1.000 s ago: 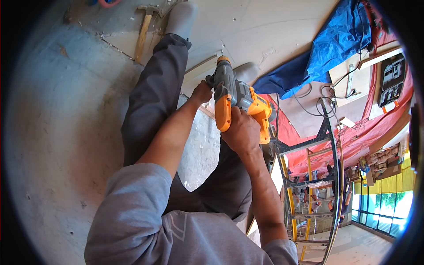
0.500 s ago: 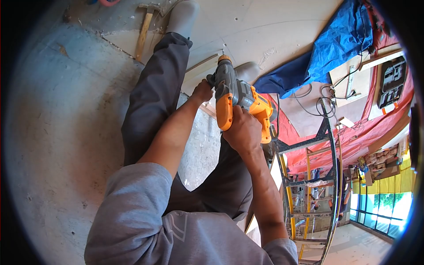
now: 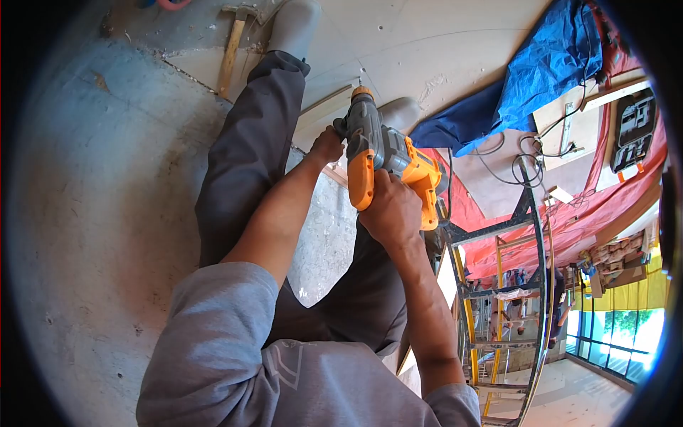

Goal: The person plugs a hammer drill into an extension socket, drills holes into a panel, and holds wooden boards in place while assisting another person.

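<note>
Presently I see L hand closed round dark side handle, R hand gripping rear of orange-and-grey plastic power drill; thin metal bit at pale flat panel, contact unclear.

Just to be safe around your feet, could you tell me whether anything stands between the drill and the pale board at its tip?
Nothing visible does. The left hand and right hand are on the drill, and its bit reaches toward the pale board. The feet lie beside that path; whether the bit touches, I cannot tell.
</note>
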`<state>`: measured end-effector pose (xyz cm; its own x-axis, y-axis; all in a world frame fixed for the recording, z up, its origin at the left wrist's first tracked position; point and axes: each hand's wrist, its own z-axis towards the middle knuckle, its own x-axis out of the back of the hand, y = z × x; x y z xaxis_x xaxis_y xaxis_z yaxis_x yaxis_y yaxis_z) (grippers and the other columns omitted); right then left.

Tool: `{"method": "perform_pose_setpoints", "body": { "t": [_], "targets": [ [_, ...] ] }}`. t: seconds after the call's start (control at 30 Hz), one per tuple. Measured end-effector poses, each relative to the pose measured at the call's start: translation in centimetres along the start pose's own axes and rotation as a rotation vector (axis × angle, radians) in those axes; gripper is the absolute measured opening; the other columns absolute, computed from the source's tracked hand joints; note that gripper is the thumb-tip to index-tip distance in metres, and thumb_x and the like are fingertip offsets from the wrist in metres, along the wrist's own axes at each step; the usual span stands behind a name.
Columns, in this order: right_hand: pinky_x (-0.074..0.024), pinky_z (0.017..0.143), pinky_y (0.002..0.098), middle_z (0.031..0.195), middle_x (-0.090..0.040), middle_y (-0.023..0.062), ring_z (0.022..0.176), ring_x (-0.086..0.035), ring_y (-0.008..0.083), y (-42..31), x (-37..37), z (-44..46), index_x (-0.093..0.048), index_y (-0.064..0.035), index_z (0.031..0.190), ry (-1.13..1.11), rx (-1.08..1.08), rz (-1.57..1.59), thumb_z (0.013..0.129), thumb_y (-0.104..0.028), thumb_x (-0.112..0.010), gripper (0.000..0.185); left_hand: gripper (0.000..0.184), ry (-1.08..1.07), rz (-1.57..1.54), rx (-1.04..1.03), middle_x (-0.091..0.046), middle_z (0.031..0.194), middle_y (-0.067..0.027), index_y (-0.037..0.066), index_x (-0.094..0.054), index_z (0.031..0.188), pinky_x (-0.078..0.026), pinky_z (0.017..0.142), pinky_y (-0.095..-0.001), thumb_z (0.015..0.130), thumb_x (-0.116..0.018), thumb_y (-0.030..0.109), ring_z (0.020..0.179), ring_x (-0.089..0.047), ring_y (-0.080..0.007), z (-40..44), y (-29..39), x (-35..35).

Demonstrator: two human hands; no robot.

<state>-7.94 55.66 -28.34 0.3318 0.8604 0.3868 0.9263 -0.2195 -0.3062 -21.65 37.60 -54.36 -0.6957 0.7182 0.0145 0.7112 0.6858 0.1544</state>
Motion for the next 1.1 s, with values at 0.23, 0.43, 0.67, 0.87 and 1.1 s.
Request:
{"method": "perform_pose_setpoints", "body": {
  "t": [0.23, 0.43, 0.67, 0.87, 1.1],
  "targets": [
    [-0.0514, 0.063, 0.0433, 0.073, -0.063, 0.0135, 0.070, -0.064, 0.0325, 0.3, -0.4, 0.1, -0.055, -0.0053, 0.079, 0.021, 0.037, 0.020, 0.072, -0.009, -0.059, 0.008, 0.054, 0.012, 0.000, -0.001, -0.061, 0.110, -0.0254, -0.005, -0.045, 0.115, -0.048, 0.090, -0.0437, 0.078, -0.072, 0.022, 0.107, -0.058, -0.0389, 0.1, -0.1, -0.1],
    [-0.0514, 0.062, 0.0430, 0.073, -0.063, 0.0133, 0.069, -0.064, 0.0324, 0.0, -0.3, 0.1, -0.054, -0.0057, 0.078, 0.010, 0.029, 0.015, 0.072, -0.009, -0.059, 0.008, 0.054, 0.032, 0.007, -0.042, -0.060, 0.109, -0.0259, -0.006, -0.044, 0.115, -0.048, 0.091, -0.0436, 0.077, -0.072, 0.020, 0.106, -0.058, -0.0392, 0.2, -0.3, -0.4],
    [-0.0505, 0.065, 0.0450, 0.079, -0.064, 0.0135, 0.073, -0.064, 0.0350, 0.4, -0.7, 0.0, -0.056, -0.0072, 0.083, 0.006, 0.009, -0.007, 0.072, -0.015, -0.067, 0.018, 0.054, -0.028, 0.038, -0.072, -0.054, 0.120, -0.0238, -0.004, -0.048, 0.120, -0.045, 0.095, -0.0430, 0.078, -0.070, 0.021, 0.113, -0.054, -0.0376, -0.3, 0.5, 0.1],
    [-0.0514, 0.061, 0.0446, 0.073, -0.062, 0.0134, 0.067, -0.064, 0.0336, 0.5, -0.5, 0.6, -0.055, -0.0066, 0.079, 0.038, 0.049, 0.003, 0.072, -0.009, -0.060, 0.009, 0.054, -0.066, 0.091, -0.124, -0.054, 0.120, -0.0238, -0.002, -0.049, 0.121, -0.045, 0.095, -0.0437, 0.078, -0.070, 0.021, 0.113, -0.054, -0.0378, 0.5, -0.1, 0.3],
    [-0.0514, 0.063, 0.0447, 0.075, -0.063, 0.0135, 0.070, -0.064, 0.0346, 0.0, 0.3, 1.1, -0.056, -0.0065, 0.082, -0.003, 0.045, -0.042, 0.072, -0.012, -0.063, 0.013, 0.050, -0.024, 0.099, -0.174, -0.053, 0.119, -0.0244, 0.000, -0.052, 0.120, -0.045, 0.096, -0.0440, 0.078, -0.069, 0.021, 0.111, -0.055, -0.0375, 0.0, 0.3, 0.6]
  ]
}}
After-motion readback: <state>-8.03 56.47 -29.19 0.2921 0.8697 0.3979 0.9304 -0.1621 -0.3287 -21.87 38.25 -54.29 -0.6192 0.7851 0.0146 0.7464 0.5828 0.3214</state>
